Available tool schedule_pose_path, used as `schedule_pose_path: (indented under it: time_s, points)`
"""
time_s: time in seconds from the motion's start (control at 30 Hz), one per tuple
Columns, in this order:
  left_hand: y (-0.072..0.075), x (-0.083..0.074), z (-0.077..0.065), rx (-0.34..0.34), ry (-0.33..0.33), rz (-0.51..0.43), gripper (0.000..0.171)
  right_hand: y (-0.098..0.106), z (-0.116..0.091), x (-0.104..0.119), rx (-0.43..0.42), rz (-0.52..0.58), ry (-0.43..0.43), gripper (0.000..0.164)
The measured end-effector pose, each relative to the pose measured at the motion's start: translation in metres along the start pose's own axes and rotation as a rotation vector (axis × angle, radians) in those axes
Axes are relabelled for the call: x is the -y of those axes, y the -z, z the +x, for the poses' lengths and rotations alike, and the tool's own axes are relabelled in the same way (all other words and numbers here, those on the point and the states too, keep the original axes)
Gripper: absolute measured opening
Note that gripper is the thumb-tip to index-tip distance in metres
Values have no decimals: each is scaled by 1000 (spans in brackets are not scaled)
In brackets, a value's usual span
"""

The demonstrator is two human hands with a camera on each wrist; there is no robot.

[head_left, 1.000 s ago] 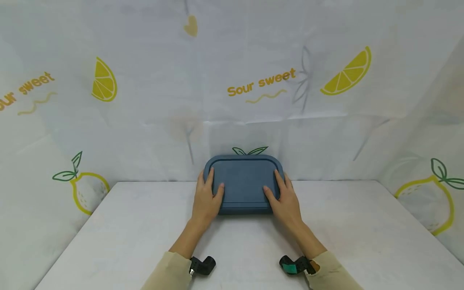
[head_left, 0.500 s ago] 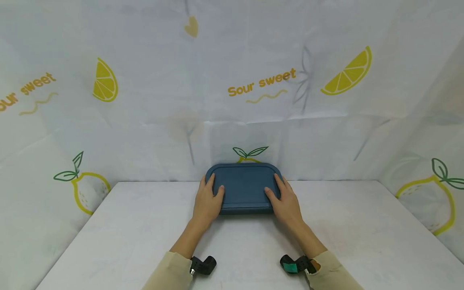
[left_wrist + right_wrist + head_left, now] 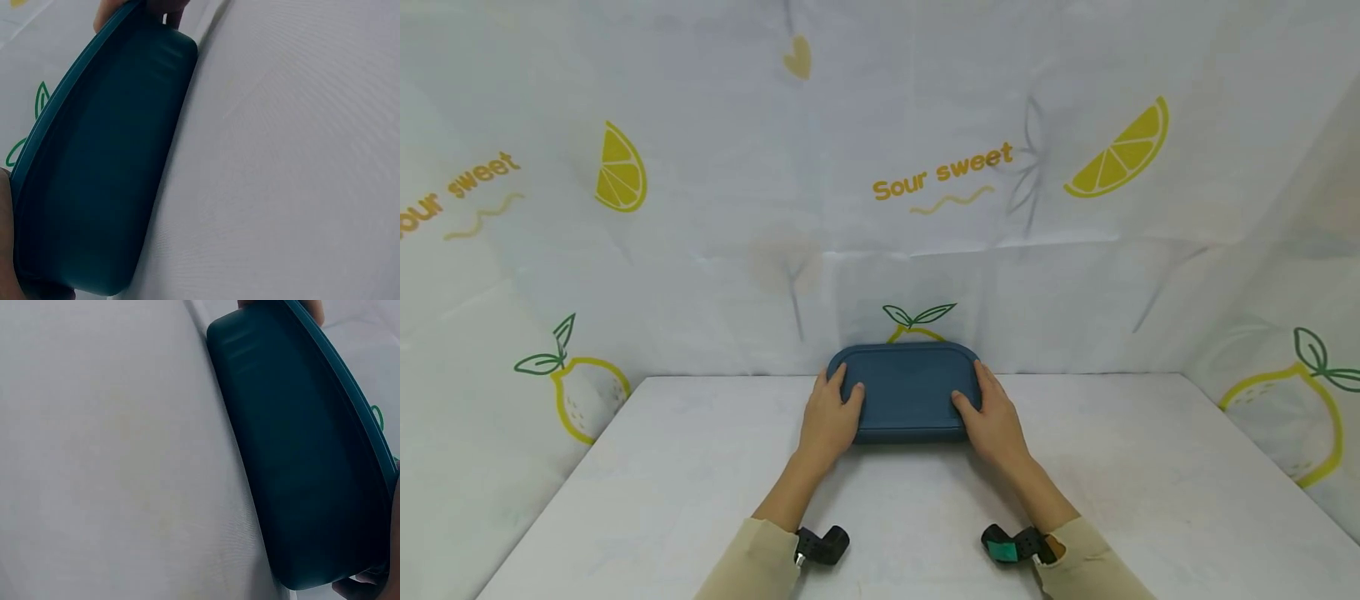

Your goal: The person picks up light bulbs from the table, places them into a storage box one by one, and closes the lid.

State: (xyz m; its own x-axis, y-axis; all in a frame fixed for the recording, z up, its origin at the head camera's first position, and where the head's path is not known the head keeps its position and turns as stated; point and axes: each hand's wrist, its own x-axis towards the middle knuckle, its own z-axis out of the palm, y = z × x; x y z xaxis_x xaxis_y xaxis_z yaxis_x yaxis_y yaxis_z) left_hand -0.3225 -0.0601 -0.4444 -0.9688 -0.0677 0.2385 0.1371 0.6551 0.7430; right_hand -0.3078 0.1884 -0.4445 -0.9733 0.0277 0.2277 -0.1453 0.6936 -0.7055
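A dark blue rounded box with a flat lid (image 3: 910, 387) is at the back of the white table, in the middle of the head view. My left hand (image 3: 831, 421) grips its left end, thumb over the lid and fingers along the side. At the opposite end my right hand (image 3: 997, 421) holds it the same way. In the left wrist view the long front wall of the box (image 3: 106, 156) shows beneath a thin lid rim, its lower edge close along the tabletop. The right wrist view has that same wall (image 3: 300, 444) between both hands. The inside is hidden.
A white cloth backdrop (image 3: 700, 300) with printed lemons and lettering rises just behind the box and along both sides of the white table (image 3: 625, 500). Each wrist carries a small black camera, the left one (image 3: 823, 546) and the right one (image 3: 1015, 546).
The far edge of the box has come down, so its top looks flatter and more of the lemon print shows behind it. Both hands stay at its ends.
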Motion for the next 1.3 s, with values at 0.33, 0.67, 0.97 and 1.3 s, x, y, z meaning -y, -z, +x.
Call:
schedule_pose_path:
  time_s: [0.33,0.67,0.97,1.3]
  points:
    - [0,-2,3,12,5,-25,62,5,3,-3,49,-5,-4,70]
    - [0,2,2,2,12,-30,63,4,6,-3,95,-26,25,70]
    - [0,3,3,8,21,-33,63,5,5,-1,108,-22,10,71]
    - [-4,1,2,13,4,-49,64,5,1,-5,94,-10,-44,70]
